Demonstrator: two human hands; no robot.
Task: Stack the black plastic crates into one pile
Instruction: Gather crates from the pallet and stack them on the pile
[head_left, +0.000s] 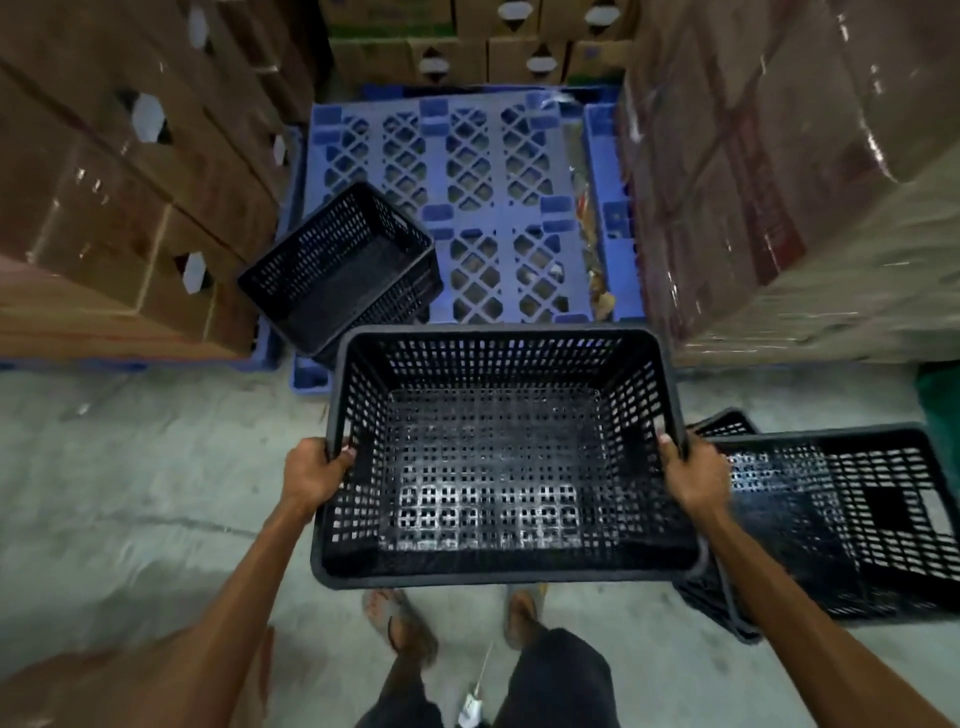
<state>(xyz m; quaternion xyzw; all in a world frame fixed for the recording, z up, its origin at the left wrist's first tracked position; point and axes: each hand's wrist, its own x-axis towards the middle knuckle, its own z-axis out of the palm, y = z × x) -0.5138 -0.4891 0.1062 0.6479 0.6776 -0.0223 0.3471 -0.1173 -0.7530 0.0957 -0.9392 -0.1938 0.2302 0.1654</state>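
I hold an empty black perforated crate (498, 467) upright in the air in front of me. My left hand (314, 475) grips its left rim and my right hand (693, 475) grips its right rim. A second black crate (340, 270) sits at an angle on the near left corner of the blue pallet (493, 171); it looks like more than one nested together. On the floor at my right lie other black crates (852, 519), one on its side over another, partly hidden by my right arm.
Tall stacks of cardboard boxes (119, 171) wall the left side, shrink-wrapped boxes (779, 156) the right, and more cartons (478, 47) stand behind the pallet. Grey concrete floor (130, 493) lies at the near left. My sandalled feet (452, 613) are below the held crate.
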